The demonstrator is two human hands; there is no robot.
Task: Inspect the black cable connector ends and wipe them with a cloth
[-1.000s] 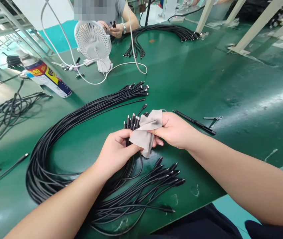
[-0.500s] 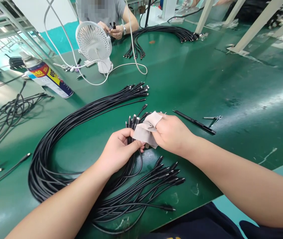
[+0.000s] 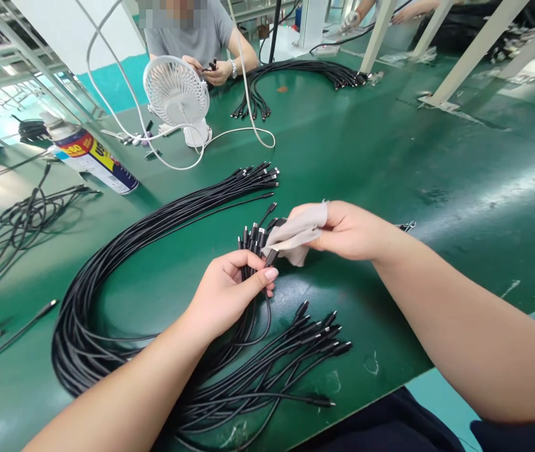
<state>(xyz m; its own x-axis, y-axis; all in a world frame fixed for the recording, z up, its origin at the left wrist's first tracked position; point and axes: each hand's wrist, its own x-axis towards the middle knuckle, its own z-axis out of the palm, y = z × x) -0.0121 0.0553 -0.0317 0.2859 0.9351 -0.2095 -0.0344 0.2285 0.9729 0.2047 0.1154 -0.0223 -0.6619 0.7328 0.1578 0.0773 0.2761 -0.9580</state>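
My left hand (image 3: 232, 285) is closed, thumb and fingers pinching a black cable connector (image 3: 272, 257) that points up and right. In my right hand (image 3: 352, 229) a light grey cloth (image 3: 298, 231) is gripped between thumb and fingers, its folds hanging just above and right of that connector. Behind my left hand several upright connectors (image 3: 251, 235) of a cable bunch stick up. A long curved bundle of black cables (image 3: 102, 270) runs round the left side. Nearer to me lie more cable ends (image 3: 324, 333) pointing right.
A white fan (image 3: 178, 94) with a looping white cord stands beyond the bundle, left of another cable bundle (image 3: 305, 68). A spray can (image 3: 95, 157) leans in view at left, near tangled cables (image 3: 22, 216). Across the table a person (image 3: 192, 37) handles small black parts.
My right hand and the cloth have moved right and away from my left hand, uncovering the connector in its pinch. The view has shifted slightly.
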